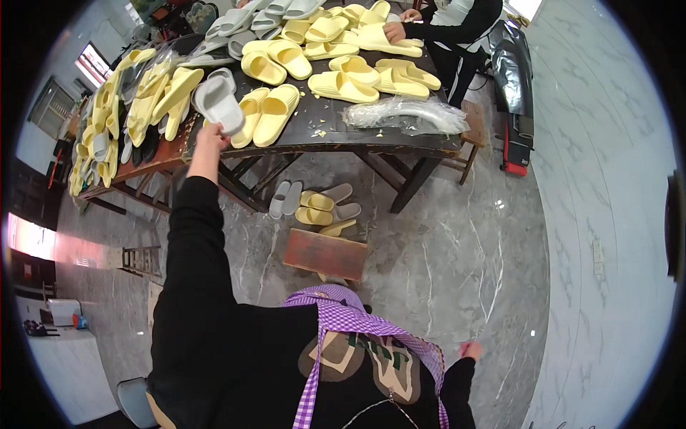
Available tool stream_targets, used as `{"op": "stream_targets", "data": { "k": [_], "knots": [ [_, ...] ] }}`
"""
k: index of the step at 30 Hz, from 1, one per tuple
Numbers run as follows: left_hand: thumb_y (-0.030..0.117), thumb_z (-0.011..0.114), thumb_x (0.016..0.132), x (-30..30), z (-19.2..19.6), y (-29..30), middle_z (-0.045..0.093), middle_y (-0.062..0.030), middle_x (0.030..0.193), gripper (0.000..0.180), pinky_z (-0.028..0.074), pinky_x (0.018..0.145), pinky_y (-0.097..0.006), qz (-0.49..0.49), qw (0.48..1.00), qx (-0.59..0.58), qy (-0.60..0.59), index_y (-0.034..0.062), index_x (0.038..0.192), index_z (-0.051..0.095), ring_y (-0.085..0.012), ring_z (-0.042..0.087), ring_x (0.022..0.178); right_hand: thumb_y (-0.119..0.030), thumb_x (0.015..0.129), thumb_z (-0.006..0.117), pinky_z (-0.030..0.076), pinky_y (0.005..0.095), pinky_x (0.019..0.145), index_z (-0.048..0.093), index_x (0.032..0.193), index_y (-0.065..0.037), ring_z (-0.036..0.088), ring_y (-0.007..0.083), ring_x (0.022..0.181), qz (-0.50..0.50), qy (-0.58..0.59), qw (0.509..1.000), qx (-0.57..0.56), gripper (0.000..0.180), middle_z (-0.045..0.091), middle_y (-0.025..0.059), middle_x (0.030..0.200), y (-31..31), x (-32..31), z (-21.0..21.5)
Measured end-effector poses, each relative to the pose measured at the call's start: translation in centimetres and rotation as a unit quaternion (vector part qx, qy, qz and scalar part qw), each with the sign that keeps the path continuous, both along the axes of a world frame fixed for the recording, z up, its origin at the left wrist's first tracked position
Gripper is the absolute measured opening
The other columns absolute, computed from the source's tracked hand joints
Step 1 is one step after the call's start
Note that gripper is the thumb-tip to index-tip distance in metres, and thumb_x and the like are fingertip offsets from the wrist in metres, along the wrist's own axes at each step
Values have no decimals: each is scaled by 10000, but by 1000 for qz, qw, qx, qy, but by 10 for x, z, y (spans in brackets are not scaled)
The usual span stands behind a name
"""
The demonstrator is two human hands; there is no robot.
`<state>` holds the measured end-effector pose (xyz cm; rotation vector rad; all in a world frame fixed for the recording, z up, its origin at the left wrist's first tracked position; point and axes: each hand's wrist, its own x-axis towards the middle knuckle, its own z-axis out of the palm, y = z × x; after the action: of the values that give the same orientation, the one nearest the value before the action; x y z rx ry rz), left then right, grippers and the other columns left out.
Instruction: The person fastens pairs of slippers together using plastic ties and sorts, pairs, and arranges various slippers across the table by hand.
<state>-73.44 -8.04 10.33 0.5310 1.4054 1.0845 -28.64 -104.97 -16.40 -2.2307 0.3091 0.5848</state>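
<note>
Worktable (336, 139) of dark wood, long, filling the upper half of the view, crowded with foam slide sandals: yellow slides (343, 75) spread sole-down across the middle, apparently laid out for sorting; more yellow ones stacked on edge along the left end, likely to save room; grey slides (257, 21) grouped at the far edge. Clear plastic bags (407, 114) heaped near the right end. Marble floor below, with a low wooden stool (325, 254) just behind a few loose slides (314, 204) under the table. Co-worker's hand (394, 31) resting on yellow slides at the far side.

Left hand (209, 139), at the end of an outstretched black sleeve, closed around the heel end of a grey slide (218, 104), held tilted up just above the table's near edge, beside a yellow pair. Right hand (470, 350) hanging low by the hip, well apart from table and slide, fingers loosely curled, seemingly empty, though too small to tell for sure.
</note>
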Motion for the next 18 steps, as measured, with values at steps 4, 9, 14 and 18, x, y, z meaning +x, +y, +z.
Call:
{"op": "stream_targets", "data": {
  "k": [4, 9, 14, 18],
  "knots": [
    [188, 550, 831, -60, 72, 77, 528, -80, 886, 198, 464, 577, -375, 33, 993, 116, 13, 40, 953, 503, -229, 519, 765, -164, 826, 454, 400, 275, 365, 547, 910, -15, 529, 152, 491, -28, 16, 987, 157, 195, 575, 90, 677, 141, 39, 40],
    [262, 564, 813, 35, 44, 46, 574, -102, 836, 263, 444, 610, -365, -71, 872, 290, 388, 34, 944, 573, -191, 548, 766, -145, 838, 514, 451, 264, 446, 549, 994, -23, 551, 140, 550, 99, 62, 969, 215, 201, 565, 58, 678, 296, 22, 105],
    [170, 602, 762, 260, 38, -218, 609, -77, 861, 282, 453, 754, -283, -537, 764, 288, 213, 25, 1004, 596, -156, 567, 823, -185, 883, 503, 388, 262, 542, 512, 753, -79, 480, 119, 584, 157, 35, 822, 547, 168, 515, 29, 650, 482, 129, 190],
    [192, 701, 736, 373, 0, -347, 514, -56, 1053, 520, 441, 804, -287, -601, 691, 402, 1, 51, 1188, 488, -151, 530, 890, -89, 860, 505, 411, 295, 587, 531, 728, -55, 482, 146, 590, -19, 213, 632, 745, 139, 484, 28, 616, 652, 215, 281]
  ]
}}
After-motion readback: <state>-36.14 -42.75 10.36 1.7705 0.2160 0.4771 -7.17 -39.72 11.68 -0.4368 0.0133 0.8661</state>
